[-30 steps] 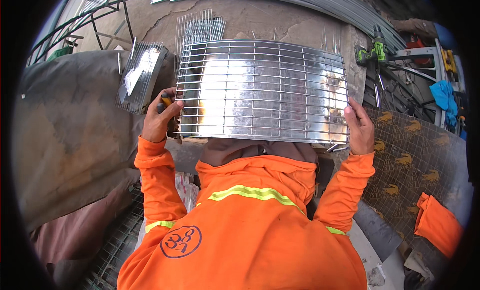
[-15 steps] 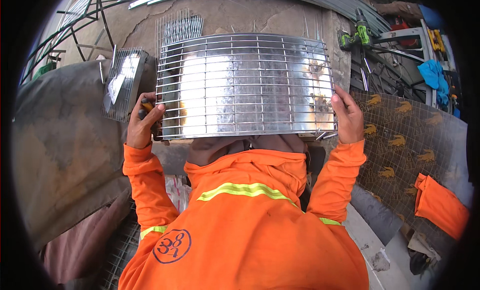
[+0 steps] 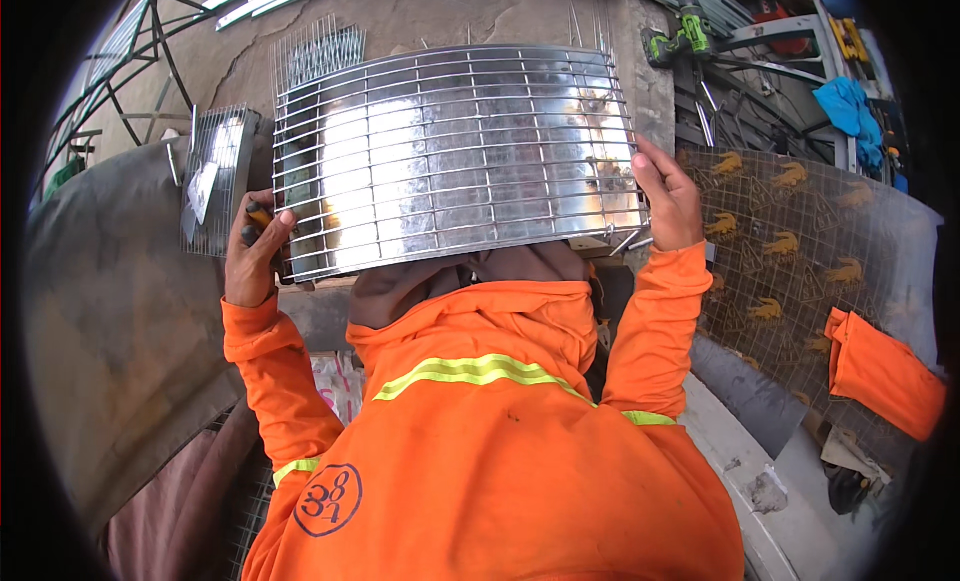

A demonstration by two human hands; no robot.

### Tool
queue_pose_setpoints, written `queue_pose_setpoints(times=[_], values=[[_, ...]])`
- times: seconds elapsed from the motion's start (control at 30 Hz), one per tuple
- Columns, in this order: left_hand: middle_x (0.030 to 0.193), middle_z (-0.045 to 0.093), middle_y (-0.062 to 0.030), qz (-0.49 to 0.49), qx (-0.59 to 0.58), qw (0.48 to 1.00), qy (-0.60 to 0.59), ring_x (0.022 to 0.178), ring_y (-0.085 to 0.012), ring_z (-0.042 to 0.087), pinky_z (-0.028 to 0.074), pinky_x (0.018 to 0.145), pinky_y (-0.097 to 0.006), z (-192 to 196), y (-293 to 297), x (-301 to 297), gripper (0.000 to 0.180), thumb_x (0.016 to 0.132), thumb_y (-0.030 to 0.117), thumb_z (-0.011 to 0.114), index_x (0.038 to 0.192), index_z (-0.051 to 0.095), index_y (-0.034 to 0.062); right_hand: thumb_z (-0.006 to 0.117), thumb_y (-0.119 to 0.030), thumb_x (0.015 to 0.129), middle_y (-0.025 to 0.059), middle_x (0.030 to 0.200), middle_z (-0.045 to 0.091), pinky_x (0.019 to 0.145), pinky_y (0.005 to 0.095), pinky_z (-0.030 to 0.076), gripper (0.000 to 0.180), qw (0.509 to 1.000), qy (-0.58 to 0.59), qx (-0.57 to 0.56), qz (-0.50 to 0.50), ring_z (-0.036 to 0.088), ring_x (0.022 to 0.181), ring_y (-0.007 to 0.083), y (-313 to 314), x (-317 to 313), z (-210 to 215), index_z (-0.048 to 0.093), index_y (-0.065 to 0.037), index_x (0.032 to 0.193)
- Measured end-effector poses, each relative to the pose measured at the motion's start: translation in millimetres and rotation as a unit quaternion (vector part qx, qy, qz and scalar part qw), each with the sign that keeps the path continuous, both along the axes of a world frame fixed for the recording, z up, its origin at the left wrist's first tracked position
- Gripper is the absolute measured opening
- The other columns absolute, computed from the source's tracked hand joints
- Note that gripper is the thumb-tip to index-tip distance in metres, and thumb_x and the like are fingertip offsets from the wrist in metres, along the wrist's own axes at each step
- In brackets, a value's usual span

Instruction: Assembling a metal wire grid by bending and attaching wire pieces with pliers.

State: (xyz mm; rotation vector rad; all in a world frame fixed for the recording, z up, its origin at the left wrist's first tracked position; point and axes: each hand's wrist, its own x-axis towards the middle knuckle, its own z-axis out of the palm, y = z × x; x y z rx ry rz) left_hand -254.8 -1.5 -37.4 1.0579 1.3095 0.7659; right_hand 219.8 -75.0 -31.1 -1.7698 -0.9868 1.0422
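— How do the hands stand?
— My left hand (image 3: 255, 249) is clamped on the left edge of the grid (image 3: 482, 146), with a yellow-and-black tool (image 3: 258, 217) also in its grasp. My right hand (image 3: 672, 196) is closed on the right edge, thumb uppermost.
— And the grid's position?
— Before my lap, slightly askew, left end nearer me; a shiny sheet (image 3: 450, 136) lies behind its wires.
— The surroundings?
— Left, a smaller grid (image 3: 215, 181); right, a drill (image 3: 692, 26) beyond the far left corner of the board (image 3: 760, 291), and orange cloth (image 3: 880, 371) at the board's right edge.
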Motion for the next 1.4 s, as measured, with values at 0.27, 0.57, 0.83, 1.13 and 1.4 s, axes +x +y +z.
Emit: queue_pose_setpoints(times=[0.27, 0.57, 0.83, 1.13, 1.4], values=[[0.087, 0.056, 0.0030, 0.011, 0.039, 0.999, 0.030, 0.074, -0.0043, 0.049, 0.041, 0.066, -0.020, -2, -1, 14, 0.034, 0.094, 0.025, 0.075, 0.118, 0.059, 0.0056, 0.064, -0.029, 0.101, 0.0146, 0.131, 0.065, 0.103, 0.0280, 0.045, 0.049, 0.998, 0.049, 0.010, -0.034, 0.061, 0.118, 0.0172, -4, 17, -15, 0.060, 0.004, 0.137], [0.088, 0.056, 0.0022, 0.021, -0.005, 1.000, -0.005, 0.078, -0.0056, 0.053, 0.045, 0.070, -0.021, 5, -8, 6, 0.038, 0.093, 0.023, 0.077, 0.118, 0.057, 0.0022, 0.061, -0.031, 0.103, 0.0151, 0.139, 0.060, 0.108, 0.0298, 0.041, 0.049, 1.000, -0.013, -0.010, -0.007, 0.058, 0.126, 0.0212, 2, 17, -26, 0.059, 0.004, 0.138], [0.087, 0.057, 0.0020, -0.012, 0.007, 0.998, 0.063, 0.077, -0.0053, 0.056, 0.042, 0.061, -0.019, 10, -6, 7, 0.046, 0.091, 0.031, 0.080, 0.120, 0.056, 0.0042, 0.058, -0.028, 0.104, 0.0157, 0.133, 0.064, 0.105, 0.0290, 0.043, 0.048, 0.997, 0.061, 0.013, -0.035, 0.060, 0.122, 0.0193, -2, 15, -23, 0.057, 0.006, 0.139], [0.082, 0.054, 0.0035, 0.012, 0.004, 1.000, 0.020, 0.067, -0.0049, 0.049, 0.039, 0.058, -0.021, 5, -6, 8, 0.038, 0.093, 0.024, 0.076, 0.120, 0.056, 0.0058, 0.057, -0.024, 0.105, 0.0150, 0.132, 0.064, 0.100, 0.0285, 0.046, 0.048, 0.994, 0.101, 0.022, -0.036, 0.062, 0.116, 0.0183, 1, 11, -24, 0.054, 0.008, 0.140], [0.089, 0.057, 0.0027, 0.004, -0.003, 1.000, -0.003, 0.077, -0.0051, 0.054, 0.042, 0.064, -0.020, 2, 2, 13, 0.038, 0.094, 0.025, 0.076, 0.120, 0.055, 0.0061, 0.061, -0.025, 0.103, 0.0127, 0.131, 0.065, 0.102, 0.0272, 0.045, 0.046, 0.988, 0.131, 0.027, -0.076, 0.060, 0.118, 0.0164, -8, 18, -28, 0.058, 0.006, 0.137]])
